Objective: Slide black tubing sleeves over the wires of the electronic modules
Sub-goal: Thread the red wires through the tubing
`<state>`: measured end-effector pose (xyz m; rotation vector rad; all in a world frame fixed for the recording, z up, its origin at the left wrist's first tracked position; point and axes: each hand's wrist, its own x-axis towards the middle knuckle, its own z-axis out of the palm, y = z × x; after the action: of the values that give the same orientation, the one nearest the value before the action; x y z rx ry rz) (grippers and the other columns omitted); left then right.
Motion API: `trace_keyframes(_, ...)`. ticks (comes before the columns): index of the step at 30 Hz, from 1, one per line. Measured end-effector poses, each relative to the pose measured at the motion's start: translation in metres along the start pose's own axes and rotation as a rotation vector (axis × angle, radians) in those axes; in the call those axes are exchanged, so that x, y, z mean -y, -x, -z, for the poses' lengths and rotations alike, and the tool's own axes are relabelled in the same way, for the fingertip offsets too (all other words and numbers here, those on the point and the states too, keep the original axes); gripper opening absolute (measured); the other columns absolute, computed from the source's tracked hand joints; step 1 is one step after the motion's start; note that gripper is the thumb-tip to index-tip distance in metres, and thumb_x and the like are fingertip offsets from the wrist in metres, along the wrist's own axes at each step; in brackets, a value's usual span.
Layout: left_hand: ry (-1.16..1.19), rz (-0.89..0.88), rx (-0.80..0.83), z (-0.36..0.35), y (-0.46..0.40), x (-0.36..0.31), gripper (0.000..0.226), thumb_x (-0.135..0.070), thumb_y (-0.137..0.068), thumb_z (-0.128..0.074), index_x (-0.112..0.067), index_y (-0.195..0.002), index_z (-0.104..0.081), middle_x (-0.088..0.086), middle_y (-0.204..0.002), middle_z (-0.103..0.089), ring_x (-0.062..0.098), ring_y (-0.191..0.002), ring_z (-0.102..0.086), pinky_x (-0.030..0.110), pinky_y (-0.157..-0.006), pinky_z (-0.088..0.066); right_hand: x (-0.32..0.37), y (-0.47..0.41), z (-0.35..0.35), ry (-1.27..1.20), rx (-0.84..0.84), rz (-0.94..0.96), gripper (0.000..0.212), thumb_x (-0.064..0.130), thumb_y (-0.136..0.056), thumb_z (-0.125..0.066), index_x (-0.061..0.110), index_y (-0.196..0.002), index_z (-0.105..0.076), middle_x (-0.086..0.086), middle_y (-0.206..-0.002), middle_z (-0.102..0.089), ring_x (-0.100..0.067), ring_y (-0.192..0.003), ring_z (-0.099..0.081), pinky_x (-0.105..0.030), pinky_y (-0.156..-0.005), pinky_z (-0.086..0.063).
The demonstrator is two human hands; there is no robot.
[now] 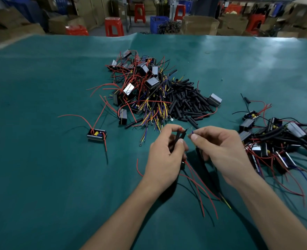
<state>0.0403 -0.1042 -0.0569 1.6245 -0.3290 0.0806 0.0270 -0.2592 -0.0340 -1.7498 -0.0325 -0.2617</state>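
My left hand (pixel 164 157) grips a black tubing sleeve (pixel 177 137) with a red wire tip and a thin black wire sticking out of its top; red wires (pixel 199 188) trail out below the palm. A few centimetres to the right, my right hand (pixel 221 150) pinches thin wire ends (pixel 191 132) between thumb and forefinger, with a sleeved black lead (pixel 206 168) running down under it. A pile of loose black sleeves (pixel 188 101) lies just beyond both hands. Unsleeved modules (pixel 145 78) with tangled wires are heaped left of the sleeves.
The green table mat (pixel 41 177) covers the whole work surface. A single module (pixel 96 135) with red wires sits at the left. Sleeved modules (pixel 275 141) lie piled at the right. Red stools (pixel 114 26), a blue crate and cardboard boxes stand behind the table.
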Motion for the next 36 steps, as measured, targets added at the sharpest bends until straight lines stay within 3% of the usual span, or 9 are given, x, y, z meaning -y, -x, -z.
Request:
trace_keyframes(7, 0.082, 0.051, -0.011, 0.0, -0.002, -0.002, 0.027, 0.001, -0.094, -0.053, -0.022, -0.105, -0.065, 0.0, -0.069, -0.064, 0.011, -0.054, -0.056, 0.026, -0.059, -0.05, 0.001, 0.003, -0.007, -0.039, -0.035, 0.036, 0.015, 0.01, -0.082, -0.082, 0.024, -0.084, -0.081, -0.003, -0.073, -0.075, -0.011, -0.06, -0.063, -0.023, -0.05, -0.049)
trace_keyframes(11, 0.126, 0.054, -0.025, -0.001, -0.002, -0.004, 0.023, -0.004, -0.091, -0.057, -0.022, -0.1, -0.067, 0.018, -0.07, -0.062, 0.012, -0.054, -0.053, 0.025, -0.055, -0.047, 0.002, 0.005, -0.013, 0.05, -0.086, 0.07, 0.01, 0.012, -0.08, -0.083, 0.021, -0.081, -0.08, -0.001, -0.073, -0.076, -0.015, -0.065, -0.071, -0.032, -0.058, -0.055)
trace_keyframes(17, 0.159, 0.077, -0.041, -0.001, -0.004, -0.003, 0.014, -0.018, -0.087, -0.058, -0.027, -0.093, -0.067, -0.002, -0.061, -0.054, 0.015, -0.055, -0.044, 0.032, -0.054, -0.043, 0.005, 0.007, -0.018, 0.047, -0.181, 0.052, 0.017, 0.007, -0.081, -0.084, 0.019, -0.083, -0.072, -0.004, -0.069, -0.073, -0.021, -0.065, -0.073, -0.031, -0.057, -0.059)
trace_keyframes(19, 0.192, 0.083, -0.038, -0.002, -0.004, -0.004, 0.011, -0.021, -0.087, -0.059, -0.027, -0.091, -0.067, -0.004, -0.059, -0.05, 0.012, -0.054, -0.041, 0.028, -0.053, -0.042, 0.006, 0.007, -0.019, 0.033, -0.175, 0.034, 0.019, 0.006, -0.082, -0.083, 0.019, -0.089, -0.07, -0.004, -0.069, -0.074, -0.019, -0.063, -0.073, -0.028, -0.057, -0.059)
trace_keyframes(23, 0.203, 0.083, -0.034, -0.002, -0.004, -0.005, 0.008, -0.023, -0.089, -0.062, -0.024, -0.092, -0.07, -0.007, -0.062, -0.052, 0.012, -0.058, -0.042, 0.031, -0.058, -0.043, 0.009, 0.008, -0.017, 0.047, -0.133, 0.019, 0.021, 0.006, -0.083, -0.082, 0.019, -0.095, -0.071, -0.004, -0.072, -0.076, -0.023, -0.064, -0.074, -0.04, -0.063, -0.064)
trace_keyframes(28, 0.251, 0.104, -0.021, -0.001, -0.004, -0.005, 0.01, -0.014, -0.093, -0.064, -0.017, -0.088, -0.073, -0.011, -0.065, -0.059, 0.003, -0.055, -0.046, 0.014, -0.055, -0.04, 0.014, 0.009, -0.012, 0.234, -0.102, 0.1, 0.023, 0.016, -0.082, -0.085, 0.026, -0.097, -0.071, 0.008, -0.071, -0.076, -0.01, -0.064, -0.074, -0.04, -0.07, -0.063)
trace_keyframes(31, 0.248, 0.126, -0.022, -0.001, -0.005, -0.006, 0.014, -0.012, -0.093, -0.065, -0.02, -0.083, -0.073, -0.014, -0.06, -0.057, 0.002, -0.052, -0.044, 0.013, -0.05, -0.036, 0.016, 0.01, -0.011, 0.28, -0.08, 0.111, 0.027, 0.018, -0.082, -0.086, 0.028, -0.099, -0.069, 0.012, -0.071, -0.076, -0.006, -0.066, -0.074, -0.048, -0.074, -0.062)
trace_keyframes(36, 0.241, 0.14, -0.051, -0.003, -0.005, -0.006, 0.01, -0.011, -0.094, -0.066, -0.015, -0.086, -0.071, 0.01, -0.074, -0.067, 0.01, -0.062, -0.054, 0.02, -0.058, -0.047, 0.016, 0.01, -0.01, 0.305, -0.036, 0.117, 0.029, 0.016, -0.084, -0.084, 0.03, -0.103, -0.067, 0.011, -0.072, -0.076, -0.01, -0.069, -0.075, -0.049, -0.078, -0.061)
